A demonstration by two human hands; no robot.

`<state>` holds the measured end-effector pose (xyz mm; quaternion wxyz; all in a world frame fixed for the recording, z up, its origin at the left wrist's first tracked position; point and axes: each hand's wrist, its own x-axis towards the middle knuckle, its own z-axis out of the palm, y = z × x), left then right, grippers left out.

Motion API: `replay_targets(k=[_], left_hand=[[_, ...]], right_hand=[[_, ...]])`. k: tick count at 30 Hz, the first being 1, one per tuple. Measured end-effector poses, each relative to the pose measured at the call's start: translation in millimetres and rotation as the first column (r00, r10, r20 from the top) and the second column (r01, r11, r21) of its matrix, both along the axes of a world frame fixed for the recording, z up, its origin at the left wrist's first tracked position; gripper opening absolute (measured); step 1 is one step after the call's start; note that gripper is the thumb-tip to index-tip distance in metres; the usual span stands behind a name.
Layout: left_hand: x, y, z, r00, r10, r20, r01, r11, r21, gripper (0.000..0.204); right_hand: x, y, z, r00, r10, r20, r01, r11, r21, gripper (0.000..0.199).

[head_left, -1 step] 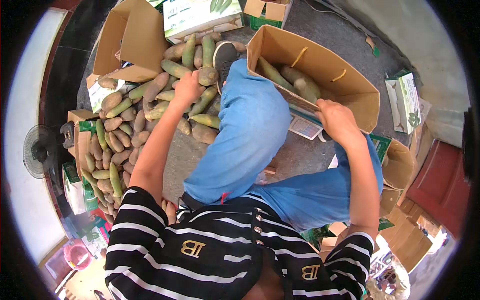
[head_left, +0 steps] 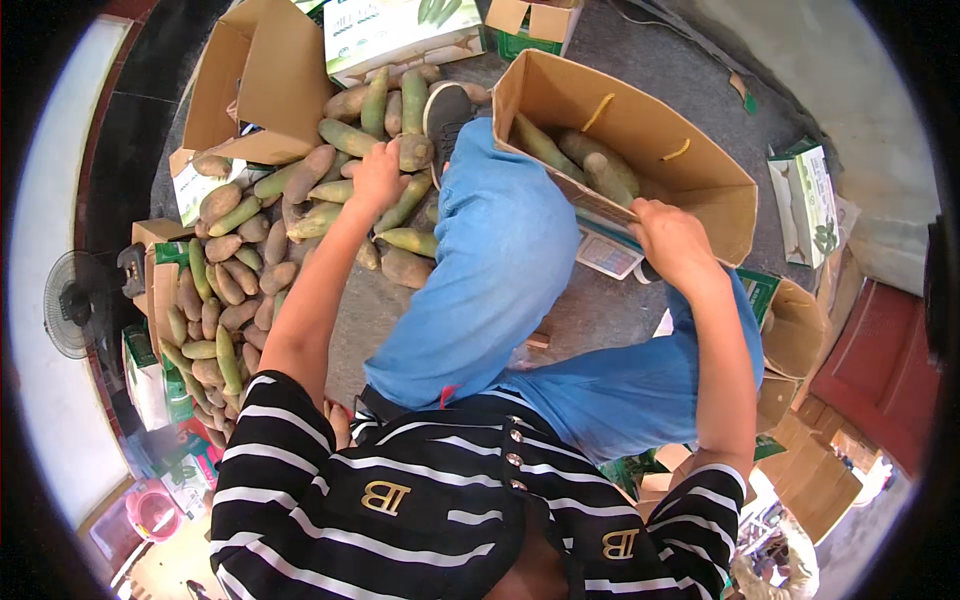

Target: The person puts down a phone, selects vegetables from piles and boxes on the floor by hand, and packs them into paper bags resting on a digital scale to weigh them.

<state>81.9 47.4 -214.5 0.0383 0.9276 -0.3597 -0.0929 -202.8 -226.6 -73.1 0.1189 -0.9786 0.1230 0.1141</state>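
Observation:
I sit on the floor in blue trousers with a large pile of long green and brown produce [head_left: 250, 270] in front of me on the left. My left hand [head_left: 378, 178] reaches into the pile's far side and rests on the pieces, its fingers curled down out of sight. My right hand [head_left: 672, 240] grips the near rim of an open cardboard box [head_left: 700, 185], which holds a few of the same long pieces [head_left: 590, 165] and two yellow straps. My shoe [head_left: 445, 110] lies between the pile and the box.
A small white scale display [head_left: 608, 255] sits under the box's near edge. Open empty cartons [head_left: 255, 85] and printed green-and-white boxes [head_left: 400, 30] stand behind the pile. More cartons [head_left: 800, 330] are at my right, a fan [head_left: 75, 300] at the left.

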Motion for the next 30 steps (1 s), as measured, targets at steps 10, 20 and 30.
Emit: replay_targets(k=[10,20,30], left_hand=[[17,-35,-70,1.000,0.017,0.022,-0.022,0.968,0.251,0.076],[11,21,-65,0.995,0.088,-0.042,-0.096,0.962,-0.255,0.071],[-16,20,57,0.859,0.121,-0.497,-0.504,0.369,-0.781,0.059]], right_hand=[[3,3,2,0.996,-0.045,-0.082,0.044,0.999,-0.018,0.015],[-8,-5,18,0.997,-0.077,0.002,0.077,0.995,-0.069,0.021],[-25,-14,21,0.991,-0.134,-0.008,0.134,0.991,-0.029,0.025]])
